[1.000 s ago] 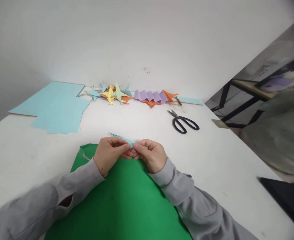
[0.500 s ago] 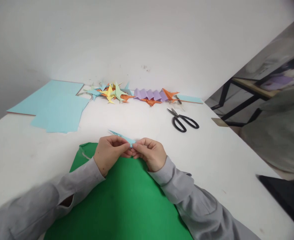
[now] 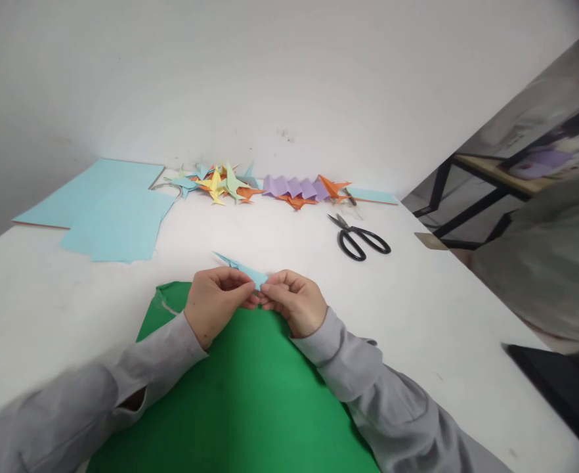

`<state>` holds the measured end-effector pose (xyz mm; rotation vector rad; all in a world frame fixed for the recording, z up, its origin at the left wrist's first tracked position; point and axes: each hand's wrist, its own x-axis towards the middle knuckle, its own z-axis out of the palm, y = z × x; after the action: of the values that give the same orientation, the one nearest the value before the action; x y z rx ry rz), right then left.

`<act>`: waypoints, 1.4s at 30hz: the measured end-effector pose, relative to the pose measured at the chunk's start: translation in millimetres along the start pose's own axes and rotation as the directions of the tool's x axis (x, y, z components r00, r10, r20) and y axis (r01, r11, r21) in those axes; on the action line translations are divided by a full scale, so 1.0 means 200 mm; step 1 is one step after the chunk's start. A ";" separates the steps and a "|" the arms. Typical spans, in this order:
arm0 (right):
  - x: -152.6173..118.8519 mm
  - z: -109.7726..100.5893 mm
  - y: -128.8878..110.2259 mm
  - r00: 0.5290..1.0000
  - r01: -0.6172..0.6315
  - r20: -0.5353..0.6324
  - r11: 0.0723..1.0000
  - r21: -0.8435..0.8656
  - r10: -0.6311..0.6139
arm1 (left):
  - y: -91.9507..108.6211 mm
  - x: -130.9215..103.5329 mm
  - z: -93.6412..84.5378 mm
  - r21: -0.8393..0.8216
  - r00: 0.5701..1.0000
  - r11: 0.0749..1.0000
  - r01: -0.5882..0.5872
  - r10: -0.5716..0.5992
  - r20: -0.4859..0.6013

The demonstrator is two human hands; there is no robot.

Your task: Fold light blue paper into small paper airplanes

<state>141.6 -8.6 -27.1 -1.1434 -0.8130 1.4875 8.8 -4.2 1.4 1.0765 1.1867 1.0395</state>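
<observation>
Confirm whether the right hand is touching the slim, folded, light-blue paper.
Touching: the head view shows the right hand pinching the slim, folded, light-blue paper at its near end, thumb on top.

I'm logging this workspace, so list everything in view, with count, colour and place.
Folded paper: 1, light blue, in both hands
Blue sheets: several, light blue, left
Folded shapes: several, mixed colours, by the wall
Purple strip: 1, purple, right of folded shapes
Orange shapes: at least 2, orange, by purple strip
Far sheet: at least 1, light blue, far right
Scissors: 1 pair, black, right
Green item: 1, green, below hands
Table: 1, white, under these
Wall: grey-white, behind
Rack: 1, black and wood-coloured, right
Brown piece: 1, brown, table's right edge
Black item: 1, black, lower right
Sleeves: 2, grey, lower left and right
Left hand: 1, bare, centre
Right hand: 1, bare, centre
</observation>
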 end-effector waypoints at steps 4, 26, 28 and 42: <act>0.00 0.00 -0.01 1.000 0.009 0.021 1.000 0.027 -0.009 | 0.00 0.00 0.00 0.001 1.000 1.000 0.001 -0.001 -0.007; -0.01 0.01 0.00 0.997 0.077 0.025 0.996 -0.033 -0.076 | 0.00 0.00 0.00 -0.018 0.999 0.999 0.034 -0.034 0.011; -0.02 0.01 -0.01 0.994 0.105 0.020 0.993 -0.058 -0.104 | 0.00 0.00 0.00 -0.031 0.998 0.998 0.059 -0.059 0.006; -0.03 0.02 0.00 0.977 0.211 0.006 0.967 -0.143 -0.212 | -0.01 0.01 -0.01 -0.170 0.988 0.974 0.152 -0.147 0.045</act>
<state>137.4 -14.4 -24.4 -1.1296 -1.0156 1.2623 7.0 -2.4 -0.7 0.8519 1.1126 0.9851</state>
